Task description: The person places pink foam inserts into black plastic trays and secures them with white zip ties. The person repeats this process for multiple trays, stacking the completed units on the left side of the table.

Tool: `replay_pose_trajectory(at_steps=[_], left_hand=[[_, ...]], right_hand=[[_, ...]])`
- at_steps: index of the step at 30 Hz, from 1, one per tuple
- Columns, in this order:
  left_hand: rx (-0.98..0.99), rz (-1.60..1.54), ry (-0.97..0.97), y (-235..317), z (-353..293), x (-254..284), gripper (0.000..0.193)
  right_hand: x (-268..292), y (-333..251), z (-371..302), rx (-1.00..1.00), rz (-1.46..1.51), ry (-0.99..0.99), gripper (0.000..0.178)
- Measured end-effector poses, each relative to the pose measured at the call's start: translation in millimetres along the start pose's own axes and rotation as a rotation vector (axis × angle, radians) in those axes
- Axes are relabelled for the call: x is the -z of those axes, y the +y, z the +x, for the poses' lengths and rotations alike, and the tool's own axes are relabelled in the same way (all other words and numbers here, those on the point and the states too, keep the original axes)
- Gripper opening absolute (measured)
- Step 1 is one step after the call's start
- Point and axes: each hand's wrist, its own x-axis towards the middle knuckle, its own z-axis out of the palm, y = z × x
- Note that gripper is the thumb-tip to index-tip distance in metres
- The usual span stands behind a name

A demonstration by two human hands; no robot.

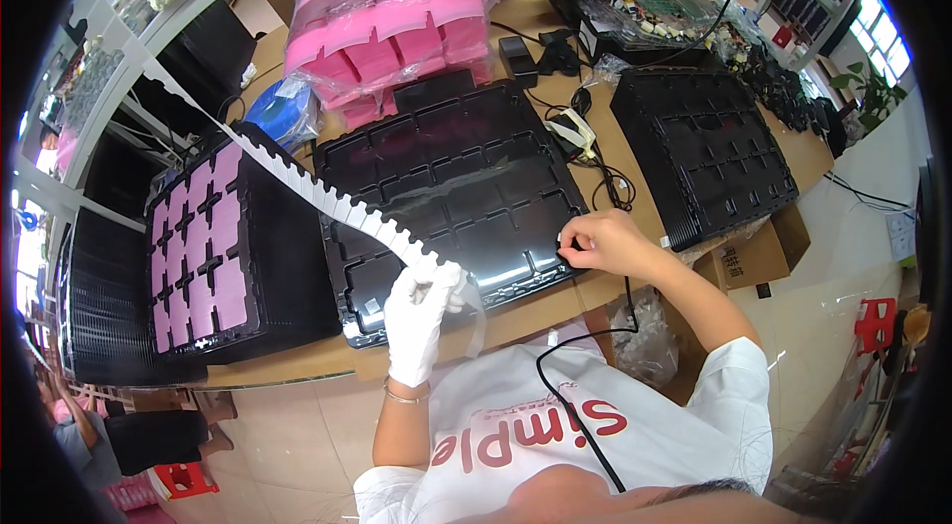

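Evidently, the white notched strip (342, 211) slants over the black plastic tray (451, 217) on the bench (540, 310). I'd hold it fairly taut, clear of the tray. Of the 2 hands, the gloved left hand (421, 311) pinches its near end; the bare right hand (603, 243) has its fingertips closed by the tray's front-right corner, though whether around anything, I can't tell.

We get bright light; white glare streaks the black tray (446, 189) between our left hand (420, 316) and right hand (607, 242), the window (881, 33) beyond the right glows pale, and outlines far outside both hands bend.
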Motion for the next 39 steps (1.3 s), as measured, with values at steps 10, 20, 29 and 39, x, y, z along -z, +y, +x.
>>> replay_pose_trajectory(at_steps=[10, 20, 29, 39], left_hand=[[-0.028, 0.045, -0.043, -2.6, 0.5, 1.7, 0.023], [-0.027, 0.029, -0.039, -4.2, -0.9, 1.7, 0.029], [-0.020, 0.051, -0.069, -6.4, 0.3, 8.1, 0.039], [-0.031, 0.056, -0.053, -5.5, -0.3, 4.4, 0.033]], right_hand=[[5.5, -0.4, 14.5, -0.177, -0.086, -0.015, 0.024], [5.9, 0.2, 22.3, -0.247, -0.112, -0.042, 0.017], [7.5, -5.3, 24.2, -0.279, -0.130, -0.051, 0.018], [13.4, -1.0, 5.9, -0.129, 0.093, -0.122, 0.014]])
